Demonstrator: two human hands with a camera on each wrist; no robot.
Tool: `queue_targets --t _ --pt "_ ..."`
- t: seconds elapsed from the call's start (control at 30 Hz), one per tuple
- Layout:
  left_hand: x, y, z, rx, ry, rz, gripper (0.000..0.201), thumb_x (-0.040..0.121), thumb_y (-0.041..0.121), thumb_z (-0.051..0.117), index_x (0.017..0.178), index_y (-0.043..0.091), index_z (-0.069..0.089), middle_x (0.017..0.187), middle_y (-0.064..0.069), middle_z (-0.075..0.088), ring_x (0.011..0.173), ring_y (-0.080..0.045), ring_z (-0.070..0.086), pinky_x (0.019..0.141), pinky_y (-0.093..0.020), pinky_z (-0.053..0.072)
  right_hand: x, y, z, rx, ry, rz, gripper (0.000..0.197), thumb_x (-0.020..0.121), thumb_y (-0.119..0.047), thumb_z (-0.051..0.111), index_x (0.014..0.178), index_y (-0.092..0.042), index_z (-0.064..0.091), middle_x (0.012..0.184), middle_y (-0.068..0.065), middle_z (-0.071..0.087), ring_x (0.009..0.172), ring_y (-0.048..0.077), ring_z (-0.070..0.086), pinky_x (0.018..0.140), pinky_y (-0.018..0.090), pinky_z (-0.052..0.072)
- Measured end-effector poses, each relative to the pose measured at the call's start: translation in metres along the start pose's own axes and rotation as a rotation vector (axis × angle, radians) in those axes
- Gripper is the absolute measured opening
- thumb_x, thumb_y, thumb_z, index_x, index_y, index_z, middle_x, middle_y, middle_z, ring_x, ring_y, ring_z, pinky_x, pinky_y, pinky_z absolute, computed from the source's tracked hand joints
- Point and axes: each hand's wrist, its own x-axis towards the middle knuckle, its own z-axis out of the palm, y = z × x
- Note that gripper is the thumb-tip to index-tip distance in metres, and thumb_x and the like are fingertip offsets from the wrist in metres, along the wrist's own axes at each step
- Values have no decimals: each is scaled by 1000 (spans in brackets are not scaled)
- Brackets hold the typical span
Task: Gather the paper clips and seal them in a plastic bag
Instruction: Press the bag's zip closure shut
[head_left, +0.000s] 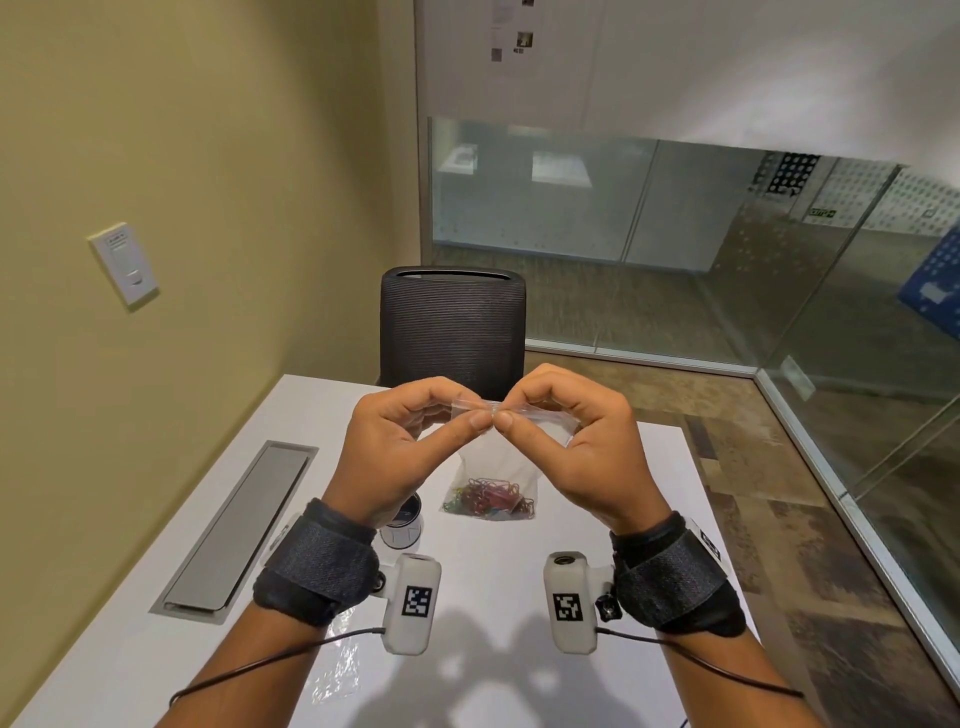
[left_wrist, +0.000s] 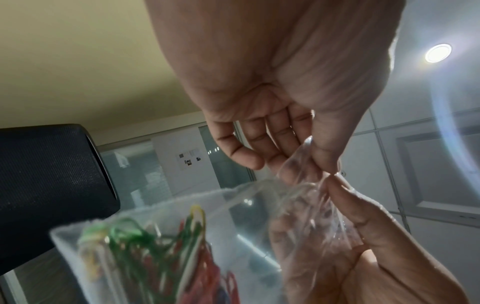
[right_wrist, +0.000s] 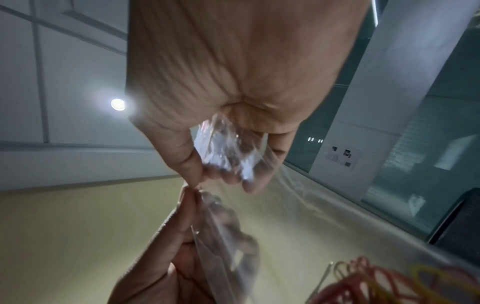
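A clear plastic bag (head_left: 511, 452) hangs between my two raised hands above the white table (head_left: 660, 467). Several coloured paper clips (head_left: 491, 500) lie bunched in its bottom. My left hand (head_left: 475, 413) pinches the bag's top strip between thumb and forefinger. My right hand (head_left: 506, 415) pinches the same strip right beside it, thumb tips almost touching. In the left wrist view the left hand (left_wrist: 319, 170) grips the crumpled bag (left_wrist: 246, 222), with green, yellow and red clips (left_wrist: 155, 246) below. In the right wrist view the right hand (right_wrist: 200, 179) nips the bag's (right_wrist: 228, 148) top; clips (right_wrist: 376, 281) show at lower right.
A small round tin (head_left: 402, 525) stands on the table under my left wrist. A grey cable flap (head_left: 244, 525) is set into the table's left side. A loose piece of clear plastic (head_left: 337, 670) lies near the front edge. A black chair (head_left: 452, 327) stands behind the table, with glass walls to the right.
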Motion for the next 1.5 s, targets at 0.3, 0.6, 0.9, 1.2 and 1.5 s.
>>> queue_targets --t 0.3,0.6,0.9,1.2,1.5 --pt "-6 6 0 -2 77 -11 10 86 24 87 94 21 81 95 -11 83 92 -40 79 94 -57 64 -3 -6 3 -15 36 -31 7 90 4 79 87 1 74 83 7 70 78 22 65 74 28 53" --pt "-11 16 -5 26 114 8 12 84 18 89 92 16 80 91 -5 82 87 -27 78 89 -40 64 -12 -12 -3 38 40 28 9 90 0 82 89 -1 73 87 6 70 82 24 66 72 33 55" --pt "-25 24 -7 65 114 -1 12 86 17 90 93 21 81 93 -5 83 90 -26 79 90 -41 65 -19 -16 -2 32 51 14 8 88 0 84 87 1 75 85 9 72 79 26 68 71 37 58" --pt "-36 30 -7 10 169 -32 15 80 13 89 85 26 83 88 -1 83 84 -20 77 88 -40 62 -30 -18 -3 97 99 97 16 83 -10 89 85 0 77 85 10 74 80 29 69 70 47 60" --pt "-42 34 -8 51 173 -39 18 81 10 89 85 26 83 88 -3 83 85 -25 77 89 -44 63 -35 -19 -6 90 89 120 14 86 -7 86 85 1 75 85 11 73 82 28 68 71 45 61"
